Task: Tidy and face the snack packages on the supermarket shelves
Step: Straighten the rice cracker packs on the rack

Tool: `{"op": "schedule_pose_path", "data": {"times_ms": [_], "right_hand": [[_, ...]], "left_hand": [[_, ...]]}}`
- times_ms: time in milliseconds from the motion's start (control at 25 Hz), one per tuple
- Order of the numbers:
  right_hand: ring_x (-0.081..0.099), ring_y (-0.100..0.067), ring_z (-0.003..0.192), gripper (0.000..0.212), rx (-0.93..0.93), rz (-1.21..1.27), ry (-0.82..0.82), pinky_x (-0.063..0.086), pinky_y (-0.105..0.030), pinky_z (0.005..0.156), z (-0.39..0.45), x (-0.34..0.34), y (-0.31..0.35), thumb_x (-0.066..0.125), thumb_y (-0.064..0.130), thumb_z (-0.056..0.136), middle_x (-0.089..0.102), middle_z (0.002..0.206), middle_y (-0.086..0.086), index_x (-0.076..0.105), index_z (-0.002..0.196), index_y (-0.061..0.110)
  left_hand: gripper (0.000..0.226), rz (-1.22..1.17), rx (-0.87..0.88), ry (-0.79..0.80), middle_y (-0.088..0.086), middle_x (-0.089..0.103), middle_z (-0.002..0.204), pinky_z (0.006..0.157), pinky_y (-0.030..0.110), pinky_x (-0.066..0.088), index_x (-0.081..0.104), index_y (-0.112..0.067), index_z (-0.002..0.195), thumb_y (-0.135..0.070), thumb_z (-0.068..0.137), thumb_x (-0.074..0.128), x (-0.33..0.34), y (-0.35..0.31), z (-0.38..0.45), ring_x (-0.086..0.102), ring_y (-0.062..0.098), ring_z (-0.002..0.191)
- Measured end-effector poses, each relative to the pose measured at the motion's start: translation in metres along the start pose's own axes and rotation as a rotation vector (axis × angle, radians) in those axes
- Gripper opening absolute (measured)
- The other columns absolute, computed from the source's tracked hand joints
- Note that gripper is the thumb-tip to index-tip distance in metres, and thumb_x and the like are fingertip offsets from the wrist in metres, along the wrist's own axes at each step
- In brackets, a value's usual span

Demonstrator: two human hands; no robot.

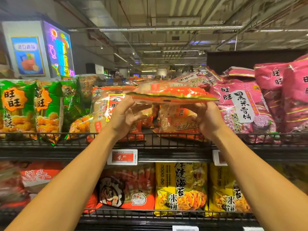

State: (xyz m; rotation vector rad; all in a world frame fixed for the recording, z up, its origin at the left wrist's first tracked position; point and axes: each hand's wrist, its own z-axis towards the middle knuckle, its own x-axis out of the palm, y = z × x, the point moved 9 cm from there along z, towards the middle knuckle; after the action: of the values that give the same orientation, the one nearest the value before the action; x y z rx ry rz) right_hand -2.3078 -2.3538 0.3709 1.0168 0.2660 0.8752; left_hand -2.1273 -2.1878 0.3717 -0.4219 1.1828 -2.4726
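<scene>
Left hand (124, 115): we see fingers curled, pinching the red packet's (171, 94) left end from beneath.
Right hand (208, 119): grips its right end.
Arms: both raised, packet flat above the top shelf (166, 144).

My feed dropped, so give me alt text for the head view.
Both hands, left and right, hold an orange-red snack bag flat, edge-on, above the top shelf rail. Green bags stand left, pink bags right, and yellow bags fill the shelf below.
</scene>
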Motion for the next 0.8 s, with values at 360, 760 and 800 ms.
{"op": "schedule_pose_path", "data": {"times_ms": [360,760,800], "right_hand": [[0.060,-0.028,0.126,0.075,-0.047,0.065,0.179,0.046,-0.047,0.107,0.001,0.009,0.000,0.073,0.014,0.083,0.063,0.135,-0.011,0.037,0.148,0.026],[0.064,-0.021,0.097,0.033,-0.274,-0.228,0.107,0.054,-0.033,0.082,0.001,0.010,0.042,0.082,0.003,0.075,0.072,0.098,-0.004,0.066,0.103,0.007],[0.066,-0.021,0.096,0.033,-0.273,-0.233,0.088,0.056,-0.029,0.077,0.001,0.011,0.043,0.080,-0.001,0.077,0.073,0.097,-0.001,0.066,0.104,0.011]], "left_hand": [[0.095,0.019,0.002,0.059,-0.004,0.070,0.123,0.083,0.026,0.055,0.052,-0.032,0.134,-0.051,0.050,0.092,0.008,-0.003,0.002,0.065,0.015,0.115],[0.057,0.406,0.187,-0.064,-0.008,0.073,0.110,0.093,0.029,0.054,0.067,-0.030,0.115,-0.039,0.064,0.089,0.004,-0.051,0.005,0.066,0.007,0.107],[0.061,0.429,0.208,-0.091,-0.002,0.072,0.115,0.095,0.033,0.054,0.064,-0.022,0.120,-0.035,0.066,0.089,0.004,-0.054,0.004,0.066,0.012,0.110]]}}
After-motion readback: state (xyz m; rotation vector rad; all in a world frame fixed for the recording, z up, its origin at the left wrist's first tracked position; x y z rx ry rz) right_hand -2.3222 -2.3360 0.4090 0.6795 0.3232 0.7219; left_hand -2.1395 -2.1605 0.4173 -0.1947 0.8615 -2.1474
